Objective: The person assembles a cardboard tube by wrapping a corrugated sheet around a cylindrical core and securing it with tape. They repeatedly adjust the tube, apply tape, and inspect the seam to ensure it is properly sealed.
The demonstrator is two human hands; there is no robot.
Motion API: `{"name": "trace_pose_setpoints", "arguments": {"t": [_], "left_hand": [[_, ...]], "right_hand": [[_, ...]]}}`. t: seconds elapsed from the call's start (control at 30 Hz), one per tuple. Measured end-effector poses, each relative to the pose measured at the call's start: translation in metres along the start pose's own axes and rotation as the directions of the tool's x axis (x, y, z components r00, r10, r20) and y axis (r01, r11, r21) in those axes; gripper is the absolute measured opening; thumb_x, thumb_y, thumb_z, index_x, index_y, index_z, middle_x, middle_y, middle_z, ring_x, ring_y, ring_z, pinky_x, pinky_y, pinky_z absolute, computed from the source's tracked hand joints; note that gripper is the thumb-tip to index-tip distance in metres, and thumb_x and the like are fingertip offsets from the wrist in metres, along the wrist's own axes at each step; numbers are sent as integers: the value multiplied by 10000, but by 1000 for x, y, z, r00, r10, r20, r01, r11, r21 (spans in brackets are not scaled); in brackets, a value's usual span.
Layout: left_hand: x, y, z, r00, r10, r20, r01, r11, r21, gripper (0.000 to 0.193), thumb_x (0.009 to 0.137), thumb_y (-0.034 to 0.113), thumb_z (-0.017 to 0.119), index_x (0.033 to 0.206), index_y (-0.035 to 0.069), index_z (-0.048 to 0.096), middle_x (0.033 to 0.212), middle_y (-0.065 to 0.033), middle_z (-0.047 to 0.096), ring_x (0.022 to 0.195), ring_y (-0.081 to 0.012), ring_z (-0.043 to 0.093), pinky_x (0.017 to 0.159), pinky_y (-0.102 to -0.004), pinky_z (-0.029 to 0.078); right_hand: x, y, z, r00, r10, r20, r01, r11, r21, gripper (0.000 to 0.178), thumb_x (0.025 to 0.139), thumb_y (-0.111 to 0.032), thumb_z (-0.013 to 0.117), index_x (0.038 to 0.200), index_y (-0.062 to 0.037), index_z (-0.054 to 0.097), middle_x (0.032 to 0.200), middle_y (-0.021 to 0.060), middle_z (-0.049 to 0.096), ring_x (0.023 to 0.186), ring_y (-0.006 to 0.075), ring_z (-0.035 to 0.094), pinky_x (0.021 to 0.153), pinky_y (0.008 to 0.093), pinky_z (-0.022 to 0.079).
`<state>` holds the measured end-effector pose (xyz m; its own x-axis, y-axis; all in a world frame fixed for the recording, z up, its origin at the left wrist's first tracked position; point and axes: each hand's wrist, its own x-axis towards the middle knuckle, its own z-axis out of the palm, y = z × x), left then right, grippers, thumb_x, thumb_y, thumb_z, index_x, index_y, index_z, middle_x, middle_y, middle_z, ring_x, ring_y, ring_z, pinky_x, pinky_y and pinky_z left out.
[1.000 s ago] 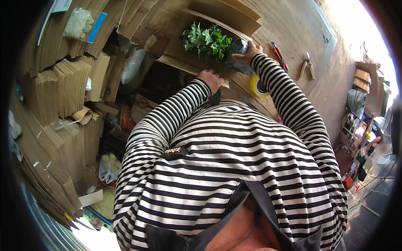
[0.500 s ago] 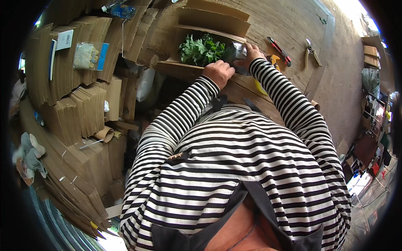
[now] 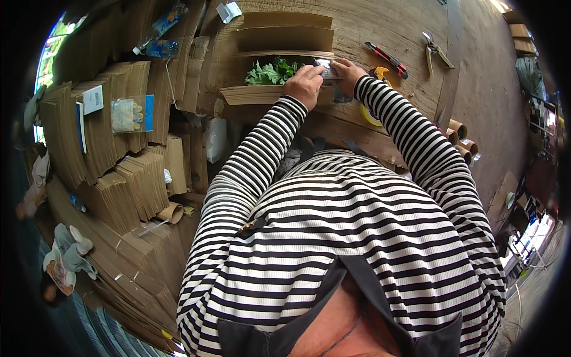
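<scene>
- Currently the left hand [image 3: 304, 87] reaches over the near wall of the cardboard box [image 3: 253, 95], its fingers bent at the shiny wrap [image 3: 322, 62]; I cannot tell whether its grip is closed.
- The right hand [image 3: 350, 76] meets the wrap from the other side, fingertips on it, close to the left fingers; how firm that grip is stays hidden.
- Leafy greens [image 3: 270, 72], jagged and soft, lie inside the box, left of the wrap, between its long walls.
- Beyond the box's far edge, flat brown flaps [image 3: 284, 40] spread over the rough wooden surface [image 3: 410, 21].
- Wood grain shows between the flaps and a slim red-and-black cutter [image 3: 388, 61]; metal shears [image 3: 437, 53] lie farther right, handles spread.
- A round yellow tape roll [image 3: 369, 115] sits partly beneath the striped right sleeve [image 3: 404, 122].
</scene>
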<state>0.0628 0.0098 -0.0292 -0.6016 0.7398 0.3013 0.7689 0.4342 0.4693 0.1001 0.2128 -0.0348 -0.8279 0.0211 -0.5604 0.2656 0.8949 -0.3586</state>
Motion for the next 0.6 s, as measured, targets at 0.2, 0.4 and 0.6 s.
{"name": "trace_pose_setpoints", "arguments": {"t": [0.2, 0.4, 0.6], "left_hand": [[12, -5, -2, 991, -102, 91, 111, 989, -96, 174, 702, 45, 757, 830, 92, 650, 1163, 9, 675, 1089, -247, 632, 914, -374, 542], [23, -12, -6, 987, -134, 88, 145, 981, -131, 410, 719, 147, 824, 1111, 128, 704, 1337, -27, 605, 1118, -294, 603, 994, -389, 502], [24, -24, -7, 933, -181, 310, 234, 961, -144, 481, 741, 178, 819, 1207, 140, 706, 1354, -37, 610, 1148, -280, 582, 1033, -381, 471]], "right_hand": [[-21, -29, -12, 994, 101, -45, -98, 994, 53, 899, 711, -471, 806, 1486, -203, 438, 1536, 46, 422, 1303, 407, 494, 1107, 446, 430], [-19, -20, -8, 988, 105, -113, -88, 985, 151, 782, 760, -414, 811, 1455, -234, 499, 1542, 11, 437, 1280, 367, 526, 1106, 426, 435], [-21, -33, -9, 981, 169, -97, -160, 982, 96, 777, 786, -430, 787, 1477, -274, 469, 1533, -31, 432, 1248, 339, 537, 1086, 415, 459]]}}
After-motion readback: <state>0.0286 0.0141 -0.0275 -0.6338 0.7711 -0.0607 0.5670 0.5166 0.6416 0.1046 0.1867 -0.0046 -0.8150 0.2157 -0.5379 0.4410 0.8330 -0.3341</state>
